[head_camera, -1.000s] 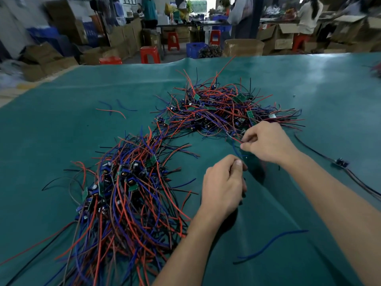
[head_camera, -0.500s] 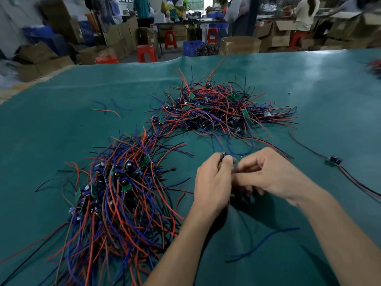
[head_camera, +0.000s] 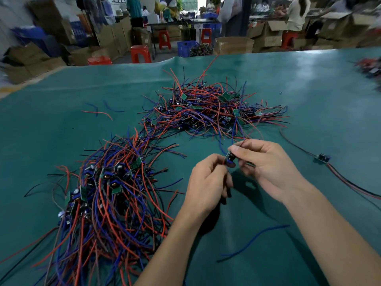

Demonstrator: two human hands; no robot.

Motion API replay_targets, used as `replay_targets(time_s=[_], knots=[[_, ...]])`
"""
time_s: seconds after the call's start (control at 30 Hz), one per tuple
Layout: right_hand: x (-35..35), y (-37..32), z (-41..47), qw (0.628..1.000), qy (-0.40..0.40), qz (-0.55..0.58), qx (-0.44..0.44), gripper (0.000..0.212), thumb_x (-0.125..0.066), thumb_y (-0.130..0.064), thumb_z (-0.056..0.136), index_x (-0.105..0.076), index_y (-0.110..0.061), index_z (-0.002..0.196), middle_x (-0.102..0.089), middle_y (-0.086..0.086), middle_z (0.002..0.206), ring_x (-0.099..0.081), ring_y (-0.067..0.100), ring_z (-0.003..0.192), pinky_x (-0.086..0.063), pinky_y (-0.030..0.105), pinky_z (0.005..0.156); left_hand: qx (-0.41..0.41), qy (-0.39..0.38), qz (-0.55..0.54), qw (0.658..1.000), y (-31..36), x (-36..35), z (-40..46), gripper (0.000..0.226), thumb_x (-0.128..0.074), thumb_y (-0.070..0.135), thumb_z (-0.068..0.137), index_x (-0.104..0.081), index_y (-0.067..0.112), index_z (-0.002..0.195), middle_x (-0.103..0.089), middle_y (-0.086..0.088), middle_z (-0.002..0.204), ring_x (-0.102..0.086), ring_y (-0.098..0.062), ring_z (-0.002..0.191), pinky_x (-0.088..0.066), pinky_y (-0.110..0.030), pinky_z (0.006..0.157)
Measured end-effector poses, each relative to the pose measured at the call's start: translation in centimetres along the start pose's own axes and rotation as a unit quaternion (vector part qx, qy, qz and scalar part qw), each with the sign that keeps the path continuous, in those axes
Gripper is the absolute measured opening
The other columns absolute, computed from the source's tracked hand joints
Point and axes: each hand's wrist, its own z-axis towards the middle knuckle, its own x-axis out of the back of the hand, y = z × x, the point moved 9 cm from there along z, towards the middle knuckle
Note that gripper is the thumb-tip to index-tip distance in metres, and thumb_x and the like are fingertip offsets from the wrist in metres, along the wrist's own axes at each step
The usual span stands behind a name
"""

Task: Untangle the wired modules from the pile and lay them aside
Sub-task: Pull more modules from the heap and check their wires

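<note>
Small black-and-green wired module (head_camera: 229, 159) pinched between right hand (head_camera: 266, 168) and left hand (head_camera: 208, 182), both grips closed on it; its red and blue leads (head_camera: 237, 131) trail toward the worktop's far edge into the tangled pile (head_camera: 206, 112).

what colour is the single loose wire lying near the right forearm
Blue, in the head view: loose wire.

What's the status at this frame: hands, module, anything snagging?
Left hand and right hand both pinch one small module above the green mat. Its wires trail back toward the far pile, not yet free.
</note>
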Motion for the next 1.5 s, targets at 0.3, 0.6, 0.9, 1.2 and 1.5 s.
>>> replay_targets(time_s=[0.3, 0.6, 0.9, 1.2, 1.5], knots=[[-0.5, 0.2, 0.0, 0.998, -0.050, 0.041, -0.021, 0.013, -0.076, -0.014, 0.075, -0.081, -0.009, 0.085, -0.076, 0.002, 0.090, -0.053, 0.008, 0.058, -0.041, 0.019, 0.051, -0.014, 0.002, 0.081, 0.997, 0.2, -0.1, 0.1, 0.027, -0.045, 0.035, 0.093, -0.059, 0.013, 0.084, -0.052, 0.004, 0.050, -0.045, -0.017, 0.042, -0.037, -0.030, 0.051], [3.4, -2.5, 0.2, 0.985, 0.107, -0.069, 0.116, 0.016, -0.078, 0.001, 0.083, -0.073, -0.009, 0.071, -0.065, -0.001, 0.060, -0.057, 0.010, 0.053, -0.048, 0.021, 0.048, -0.016, -0.023, 0.068, 0.997, 0.2, -0.4, 0.0, 0.026, -0.047, 0.032, 0.093, -0.062, 0.016, 0.079, -0.049, 0.005, 0.048, -0.041, -0.012, 0.044, -0.034, -0.027, 0.051], [10.6, -4.7, -1.4, 0.936, 0.307, 0.038, 0.168, 0.015, -0.075, -0.002, 0.088, -0.068, -0.011, 0.078, -0.064, -0.012, 0.055, -0.059, 0.006, 0.051, -0.051, 0.018, 0.058, -0.019, -0.037, 0.118, 0.992, 0.3, -0.7, -0.2, 0.025, -0.046, 0.037, 0.091, -0.061, 0.020, 0.081, -0.054, 0.005, 0.049, -0.048, -0.016, 0.048, -0.051, -0.041, 0.064], [7.1, -1.8, -0.5, 0.976, 0.206, -0.064, 0.031, 0.017, -0.071, -0.018, 0.094, -0.072, -0.009, 0.081, -0.070, 0.003, 0.064, -0.060, 0.012, 0.051, -0.046, 0.024, 0.047, -0.015, 0.039, 0.061, 0.997, -0.1, 0.6, 0.1, 0.023, -0.041, 0.020, 0.106, -0.055, 0.019, 0.087, -0.057, 0.001, 0.053, -0.045, -0.015, 0.036, -0.039, -0.024, 0.041], [1.3, -3.9, -1.1, 0.969, 0.089, -0.132, 0.188, 0.017, -0.082, -0.011, 0.082, -0.080, -0.027, 0.077, -0.077, 0.006, 0.087, -0.064, 0.012, 0.073, -0.051, 0.025, 0.057, -0.021, -0.001, 0.058, 0.998, 0.4, -0.1, 0.0, 0.025, -0.048, 0.020, 0.104, -0.060, 0.015, 0.082, -0.058, 0.001, 0.054, -0.049, -0.018, 0.040, -0.045, -0.026, 0.045]])
